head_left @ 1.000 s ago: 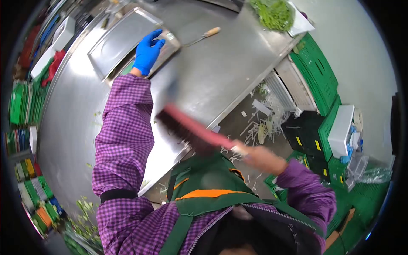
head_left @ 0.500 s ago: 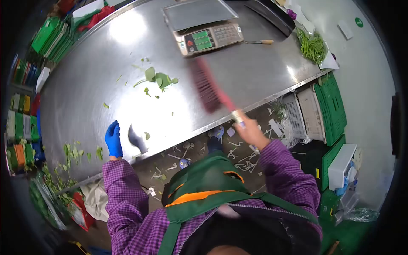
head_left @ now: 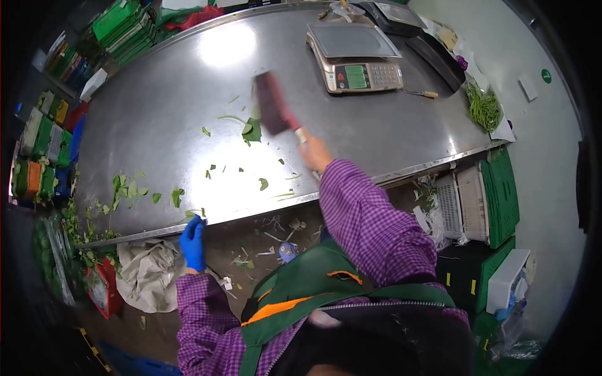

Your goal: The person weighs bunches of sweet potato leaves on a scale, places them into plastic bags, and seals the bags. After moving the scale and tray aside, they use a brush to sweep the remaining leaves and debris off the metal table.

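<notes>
Right hand [head_left: 311, 153], bare, fist closed round the handle of a hand brush [head_left: 272, 104]. Brush: dark reddish bristle block on a red back, short pale grip; outline blurred. Its head lies over the middle of the steel table [head_left: 157, 106], just beside the largest of the green leaf scraps [head_left: 251, 130]; smaller scraps are strewn toward the near edge and left end. Left hand [head_left: 193, 241], in a blue glove, fingers extended and cupped against the table's near edge, gripping nothing visible. Hands well apart. Weighing scale [head_left: 354, 55] stands beyond the brush, green beans [head_left: 484, 108] at the right end. Crumpled cloth [head_left: 147, 276] on the floor below the left hand.
</notes>
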Available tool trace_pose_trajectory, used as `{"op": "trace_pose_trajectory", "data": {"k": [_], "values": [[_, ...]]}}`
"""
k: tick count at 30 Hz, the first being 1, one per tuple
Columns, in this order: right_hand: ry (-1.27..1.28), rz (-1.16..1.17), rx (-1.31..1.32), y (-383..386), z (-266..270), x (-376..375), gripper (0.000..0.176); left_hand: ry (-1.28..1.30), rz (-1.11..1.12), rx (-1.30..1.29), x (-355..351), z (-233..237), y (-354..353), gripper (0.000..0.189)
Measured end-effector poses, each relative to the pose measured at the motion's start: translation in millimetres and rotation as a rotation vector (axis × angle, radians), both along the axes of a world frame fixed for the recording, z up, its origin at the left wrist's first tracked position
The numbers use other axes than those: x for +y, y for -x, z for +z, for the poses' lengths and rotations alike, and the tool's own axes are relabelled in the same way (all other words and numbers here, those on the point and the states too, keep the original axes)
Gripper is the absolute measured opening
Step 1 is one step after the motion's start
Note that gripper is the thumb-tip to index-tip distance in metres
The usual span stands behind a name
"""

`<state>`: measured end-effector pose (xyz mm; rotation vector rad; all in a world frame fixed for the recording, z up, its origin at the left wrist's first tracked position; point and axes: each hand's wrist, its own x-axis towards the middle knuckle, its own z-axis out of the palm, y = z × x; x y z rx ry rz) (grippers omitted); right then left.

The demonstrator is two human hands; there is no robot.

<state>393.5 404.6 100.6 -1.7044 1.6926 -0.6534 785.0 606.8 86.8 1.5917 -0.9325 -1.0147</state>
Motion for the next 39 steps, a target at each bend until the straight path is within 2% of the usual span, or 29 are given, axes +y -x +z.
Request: {"op": "trace_pose_trajectory", "data": {"k": [1,2,4,5,6,7,8,10,12,14,16,17,19,20,22,23,25,27,28,29,30,31,32,33,34,35,36,37,39], "values": [[0.057,0.13,0.03,-14,-5,9,0.058,0.0,-0.024,-0.047,6,-10,-6,0.029],[0.057,0.126,0.03,-20,6,21,0.058,-0.001,-0.05,-0.094,16,-19,-12,0.029],[0.053,0.317,-0.009,-30,47,32,0.056,0.022,0.025,-0.119,41,-23,-19,0.026],[0.058,0.314,-0.004,-27,50,24,0.056,-0.015,0.077,-0.138,62,-39,-34,0.025],[0.085,0.189,0.016,-20,53,12,0.056,-0.054,0.131,-0.156,82,-55,-46,0.025],[0.11,0.065,0.032,-14,56,-1,0.056,-0.157,0.206,-0.092,98,-48,-43,0.025],[0.114,0.068,0.031,-10,56,-25,0.056,-0.26,0.283,-0.029,110,-40,-38,0.025],[0.129,-0.283,-0.003,-4,45,-78,0.057,-0.295,0.282,-0.009,129,-54,-40,0.027],[0.086,-0.315,0.044,-17,21,-90,0.058,-0.341,0.278,0.013,128,-60,-32,0.029],[0.041,-0.347,0.098,-13,17,-86,0.058,-0.268,0.207,0.013,120,-62,-12,0.028],[0.126,0.258,-0.01,3,39,-60,0.059,-0.276,0.201,0.019,111,-63,3,0.028],[0.124,0.262,-0.008,4,37,-64,0.059,-0.237,0.164,0.04,111,-66,9,0.028],[0.148,0.114,-0.064,3,33,-74,0.06,-0.197,0.135,0.058,111,-69,14,0.029],[0.149,0.12,-0.07,3,30,-89,0.06,-0.262,0.164,0.099,110,-61,21,0.029],[0.247,-0.214,-0.06,2,25,-144,0.052,-0.324,0.206,0.13,106,-53,33,0.03],[0.242,-0.205,-0.072,-4,22,-168,0.052,-0.355,0.189,0.127,105,-51,39,0.03],[0.148,-0.33,-0.018,-26,8,-202,0.04,-0.391,0.141,0.068,104,-53,50,0.031],[0.108,-0.105,0.035,-57,-19,-178,0.027,-0.379,0.074,0.029,100,-60,59,0.031],[0.071,0.114,0.023,-66,-46,-159,0.025,-0.37,-0.006,-0.002,101,-62,62,0.031],[-0.005,0.448,0.088,-65,-34,-125,0.025,-0.375,-0.017,0.014,98,-64,66,0.031],[-0.014,0.506,0.078,-69,-8,-82,0.021,-0.374,-0.045,0.022,95,-63,69,0.031],[-0.352,0.522,-0.03,-64,25,-52,0.021,-0.407,-0.06,0.06,93,-59,70,0.031],[-0.079,0.629,0.025,-55,22,-20,0.033,-0.441,-0.074,0.096,91,-57,71,0.031],[-0.019,0.65,-0.047,-36,46,7,0.054,-0.439,-0.102,0.102,93,-58,69,0.031],[0.035,0.583,-0.148,-17,49,30,0.065,-0.493,-0.092,0.143,98,-61,64,0.03],[0.063,0.459,-0.233,3,55,49,0.065,-0.545,-0.081,0.183,105,-65,59,0.03],[0.143,0.263,-0.248,25,60,65,0.065,-0.542,-0.104,0.188,111,-72,56,0.03],[0.118,0.063,-0.275,50,68,77,0.063,-0.655,-0.044,0.217,118,-82,52,0.03],[0.243,-0.341,-0.164,93,70,79,0.062,-0.776,-0.013,0.267,134,-109,39,0.031]]}}
